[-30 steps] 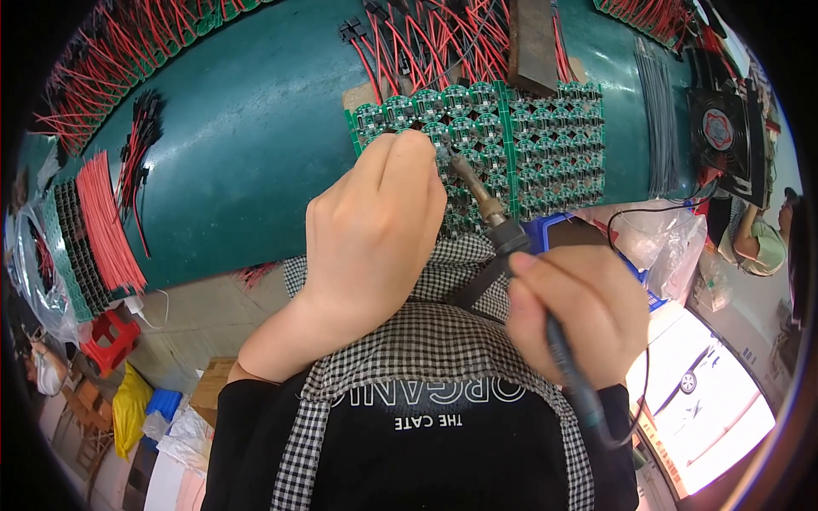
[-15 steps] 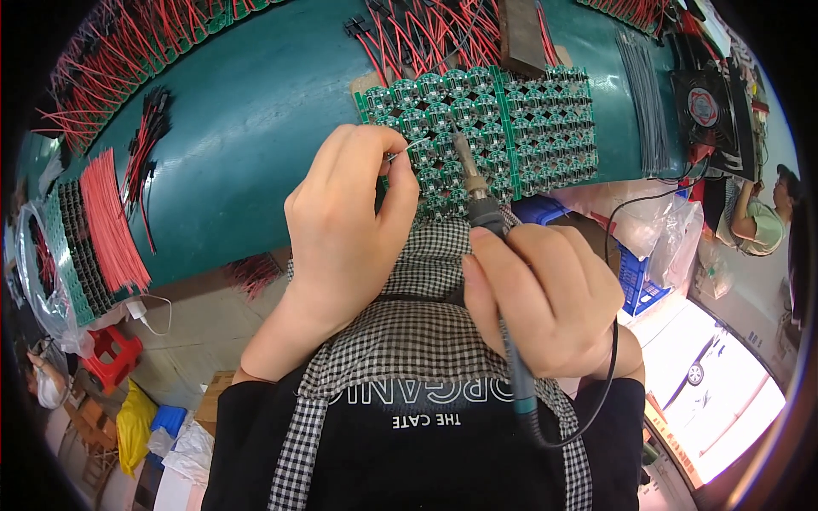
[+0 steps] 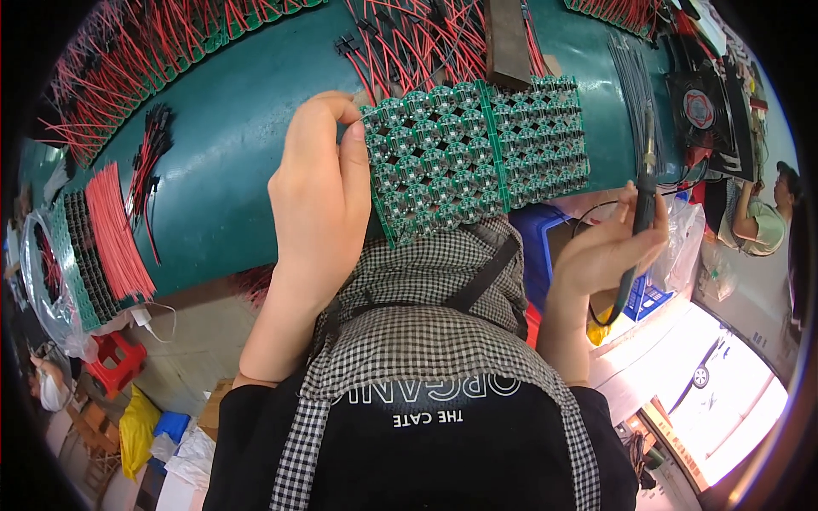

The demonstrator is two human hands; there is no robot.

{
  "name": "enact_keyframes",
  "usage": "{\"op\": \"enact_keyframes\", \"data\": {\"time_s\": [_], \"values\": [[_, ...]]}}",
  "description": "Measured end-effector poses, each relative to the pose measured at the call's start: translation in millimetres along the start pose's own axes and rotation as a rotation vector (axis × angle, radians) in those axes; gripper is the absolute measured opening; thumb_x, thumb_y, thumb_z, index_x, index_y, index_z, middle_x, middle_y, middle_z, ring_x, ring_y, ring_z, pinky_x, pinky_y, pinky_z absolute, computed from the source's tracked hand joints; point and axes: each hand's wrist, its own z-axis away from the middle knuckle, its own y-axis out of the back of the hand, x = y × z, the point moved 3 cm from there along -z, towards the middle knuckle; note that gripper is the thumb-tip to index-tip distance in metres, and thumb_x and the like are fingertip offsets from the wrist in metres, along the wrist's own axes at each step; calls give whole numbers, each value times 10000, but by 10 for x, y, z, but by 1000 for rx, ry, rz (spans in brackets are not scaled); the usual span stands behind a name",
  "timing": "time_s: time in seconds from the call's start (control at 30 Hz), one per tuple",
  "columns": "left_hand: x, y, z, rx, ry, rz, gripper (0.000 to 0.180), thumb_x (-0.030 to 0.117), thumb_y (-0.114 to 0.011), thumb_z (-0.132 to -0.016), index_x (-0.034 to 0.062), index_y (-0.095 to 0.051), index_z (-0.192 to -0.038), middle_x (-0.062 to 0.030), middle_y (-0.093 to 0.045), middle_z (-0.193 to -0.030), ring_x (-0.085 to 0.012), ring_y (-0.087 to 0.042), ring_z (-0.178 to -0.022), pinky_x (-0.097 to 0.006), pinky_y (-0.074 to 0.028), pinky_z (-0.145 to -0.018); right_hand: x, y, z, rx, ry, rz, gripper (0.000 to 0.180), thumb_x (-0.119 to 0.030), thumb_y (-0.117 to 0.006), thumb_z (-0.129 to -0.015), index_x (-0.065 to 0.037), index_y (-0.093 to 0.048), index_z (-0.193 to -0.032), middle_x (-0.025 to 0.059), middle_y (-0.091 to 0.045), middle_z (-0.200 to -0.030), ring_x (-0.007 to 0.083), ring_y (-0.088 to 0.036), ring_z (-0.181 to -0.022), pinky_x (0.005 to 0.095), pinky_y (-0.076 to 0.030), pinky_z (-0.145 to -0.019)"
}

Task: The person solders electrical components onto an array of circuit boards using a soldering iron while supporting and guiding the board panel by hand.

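A green panel of small circuit boards (image 3: 439,162) lies at the table's front edge. My left hand (image 3: 319,183) is at its left edge, thumb and forefinger drawn together at the upper left corner. Whatever lies between those fingertips is hidden. Off to the right, my right hand (image 3: 609,251) holds a soldering iron (image 3: 645,192) by its dark handle. The iron's tip points away from me, over a bundle of grey wires (image 3: 632,85). Red and black wires with black connectors (image 3: 417,43) lie behind the panel, partly under a dark bar (image 3: 508,43).
A black fan (image 3: 700,111) stands at the table's right end. Red wires (image 3: 119,230) and dark board strips (image 3: 85,247) lie at the left. More wired boards (image 3: 162,68) line the far left edge. Below are a blue crate (image 3: 643,298) and red stool (image 3: 112,362). Another person (image 3: 763,217) is at far right.
My right hand has swung right, carrying the soldering iron away from the panel. My left hand has shifted left to the panel's edge. The thin wire seen at its fingertips no longer shows.
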Motion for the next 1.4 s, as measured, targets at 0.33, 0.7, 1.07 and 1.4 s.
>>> {"op": "enact_keyframes", "data": {"time_s": [0.33, 0.7, 1.07, 1.4], "values": [[-33, -74, 46, 19, 31, 39, 67, 34, -519, -953, 14, -505, -1015, -154, -627, -870, -314, -590, -653, -382, -473, -618, 115, -413, -41, 203, -249, -133, 450, -386, -428, -1022, 40, -505, -1144, 118, -552, -1029, 195, -546, -902, 349, -442, -879], [-20, -53, -16, -72, 75, 8, 84, 64, -460, -987, -5, -475, -1033, -250, -624, -1129, -406, -637, -1004, -400, -507, -789, 78, -518, -112, 188, -305, -122, 417, -356, -449, -1010, 35, -564, -1099, 104, -591, -961, 177, -572, -844, 322, -461, -846], [80, -124, 162, -28, 70, -2, 70, 32, -489, -962, -18, -494, -1012, -265, -612, -1097, -413, -629, -990, -416, -502, -808, 254, -598, -406, 163, -361, -186, 408, -334, -432, -1022, 34, -584, -1110, 86, -591, -880, 154, -577, -812, 277, -477, -805], [276, 5, 140, 20, 121, -105, 49, -3, -629, -852, 0, -594, -886, -150, -620, -921, -200, -575, -631, -283, -465, -545, 103, -371, -488, 136, -101, -124, 332, -257, -509, -987, 53, -571, -1090, 102, -607, -916, 151, -576, -828, 273, -451, -790]]}}
